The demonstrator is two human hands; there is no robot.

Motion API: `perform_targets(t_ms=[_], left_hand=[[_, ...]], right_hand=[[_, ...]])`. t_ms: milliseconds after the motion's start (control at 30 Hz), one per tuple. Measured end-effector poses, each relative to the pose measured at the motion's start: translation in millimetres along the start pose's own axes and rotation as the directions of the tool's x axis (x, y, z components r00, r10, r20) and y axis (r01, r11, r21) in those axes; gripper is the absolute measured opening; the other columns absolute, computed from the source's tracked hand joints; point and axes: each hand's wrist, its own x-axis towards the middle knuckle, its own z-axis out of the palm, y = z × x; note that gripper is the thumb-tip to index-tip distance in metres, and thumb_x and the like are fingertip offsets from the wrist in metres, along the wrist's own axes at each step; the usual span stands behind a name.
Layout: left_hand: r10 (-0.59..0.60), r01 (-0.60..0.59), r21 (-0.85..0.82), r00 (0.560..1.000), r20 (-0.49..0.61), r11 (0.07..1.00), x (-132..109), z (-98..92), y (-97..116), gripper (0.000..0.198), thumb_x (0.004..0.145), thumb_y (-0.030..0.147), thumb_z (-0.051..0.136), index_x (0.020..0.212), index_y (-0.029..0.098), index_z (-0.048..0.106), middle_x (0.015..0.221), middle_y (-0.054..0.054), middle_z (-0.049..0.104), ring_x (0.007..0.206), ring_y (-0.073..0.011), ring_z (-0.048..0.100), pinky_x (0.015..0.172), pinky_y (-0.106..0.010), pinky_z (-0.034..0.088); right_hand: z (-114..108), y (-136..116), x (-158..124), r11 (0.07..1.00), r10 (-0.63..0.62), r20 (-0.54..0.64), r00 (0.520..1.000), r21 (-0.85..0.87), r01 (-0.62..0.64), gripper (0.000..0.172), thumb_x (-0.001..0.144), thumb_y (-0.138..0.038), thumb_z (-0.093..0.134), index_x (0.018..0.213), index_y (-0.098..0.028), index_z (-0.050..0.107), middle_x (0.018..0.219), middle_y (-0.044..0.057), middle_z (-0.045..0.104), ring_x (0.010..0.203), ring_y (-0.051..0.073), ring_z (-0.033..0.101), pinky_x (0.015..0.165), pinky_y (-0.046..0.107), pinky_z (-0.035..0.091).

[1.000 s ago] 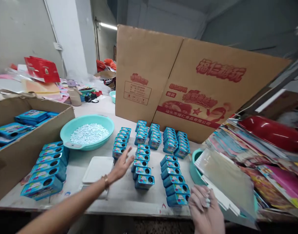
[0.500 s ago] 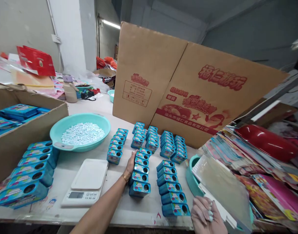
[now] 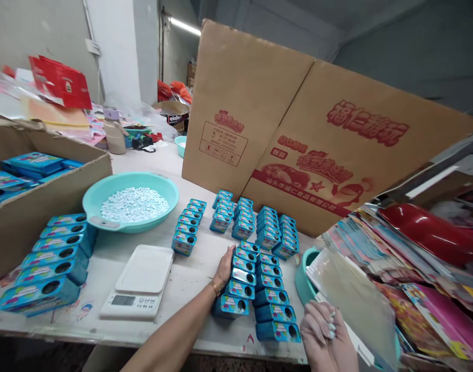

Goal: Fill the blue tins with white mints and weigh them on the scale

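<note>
At the front edge of the counter, the right hand curls its fingers round small white pieces. Beyond, the left hand, fingers extended, lies against a row of blue boxes, apparently straightening it, which calls for even pressure. Behind stands a carton marked "板装" and "汕头市福仁食品有限公司".

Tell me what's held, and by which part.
Right hand: small pale pieces in curled fingers, contact points unclear. Left hand: against a row of blue boxes; no closed grip visible.
</note>
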Motion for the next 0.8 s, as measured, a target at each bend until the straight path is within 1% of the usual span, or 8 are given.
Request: perform_targets(t_ms=[100,200,233,267,333,400,533,800], left_hand=[[0.117,-0.115,0.112,0.993,-0.013,0.987,-20.9,-24.0,30.7,0.06,0.091,0.059,0.043,0.131,0.017,0.056,0.141,-0.014,0.053,0.135,-0.0285,0.044,0.117,-0.047,0.027],[0.286,-0.271,0.293,0.958,-0.01,0.917,-32.9,-71.6,72.4,0.065,0.081,0.049,0.065,0.138,0.021,0.048,0.149,-0.011,0.042,0.142,-0.0287,0.032,0.12,-0.046,0.017],[0.393,-0.345,0.509,0.92,0.016,0.788,-32.5,-90.1,84.8,0.071,0.082,0.047,0.063,0.144,0.02,0.04,0.153,-0.013,0.036,0.144,-0.0301,0.028,0.12,-0.049,0.016],[0.446,-0.348,0.702,0.894,0.048,0.621,-30.0,-108.2,95.0,0.079,0.083,0.045,0.063,0.149,0.019,0.029,0.157,-0.014,0.027,0.146,-0.0313,0.02,0.12,-0.05,0.014],[0.38,-0.279,0.918,0.911,0.16,0.283,-21.6,-140.2,107.2,0.086,0.081,0.038,0.064,0.151,0.015,0.021,0.16,-0.017,0.016,0.148,-0.0357,0.01,0.118,-0.057,0.009],[0.248,-0.28,0.955,0.936,0.25,0.094,-14.0,-161.8,109.3,0.077,0.08,0.026,0.061,0.149,0.018,0.027,0.159,-0.016,0.022,0.147,-0.0355,0.016,0.116,-0.06,0.008],[0.175,-0.327,0.944,0.933,0.316,0.039,-10.5,-174.1,104.4,0.064,0.077,0.009,0.055,0.139,0.02,0.043,0.15,-0.014,0.041,0.139,-0.0309,0.033,0.113,-0.053,0.021],[0.178,-0.381,0.924,0.911,0.372,0.021,-2.1,-164.7,128.7,0.042,0.074,0.014,0.064,0.114,0.021,0.059,0.121,-0.01,0.057,0.114,-0.0294,0.049,0.095,-0.043,0.042]], right_hand=[[1.1,0.6,0.4,1.0,0.004,0.017,1.0,-0.006,-0.004,0.032,0.077,0.006,0.055,0.079,-0.021,0.038,0.064,-0.009,0.043,0.045,0.005,0.041,0.041,0.015,0.03],[1.5,8.0,3.0,1.0,0.026,0.019,0.999,-0.004,-0.026,0.032,0.077,0.007,0.053,0.079,-0.021,0.037,0.064,-0.009,0.044,0.047,0.005,0.044,0.042,0.015,0.032],[2.7,13.0,4.3,0.999,0.032,0.022,0.999,0.001,-0.032,0.032,0.077,0.007,0.053,0.078,-0.021,0.037,0.064,-0.009,0.044,0.047,0.005,0.044,0.043,0.015,0.033],[4.5,19.1,5.8,0.999,0.042,0.03,0.999,0.009,-0.042,0.032,0.077,0.007,0.053,0.078,-0.021,0.037,0.064,-0.009,0.044,0.047,0.005,0.044,0.043,0.014,0.033],[9.9,32.6,8.7,0.997,0.07,0.047,0.996,0.033,-0.072,0.032,0.078,0.006,0.054,0.079,-0.021,0.037,0.064,-0.009,0.045,0.047,0.005,0.044,0.043,0.014,0.033],[16.1,44.7,11.1,0.992,0.106,0.064,0.992,0.056,-0.109,0.03,0.079,0.003,0.055,0.08,-0.021,0.038,0.065,-0.008,0.045,0.047,0.005,0.044,0.042,0.013,0.033],[24.8,58.1,12.4,0.986,0.139,0.073,0.988,0.079,-0.145,0.024,0.083,-0.003,0.057,0.082,-0.02,0.039,0.063,-0.009,0.044,0.046,0.005,0.044,0.041,0.013,0.034],[26.2,64.8,11.3,0.983,0.157,0.115,0.981,0.077,-0.166,0.022,0.088,-0.005,0.052,0.08,-0.02,0.038,0.063,-0.008,0.043,0.046,0.005,0.043,0.041,0.013,0.032]])
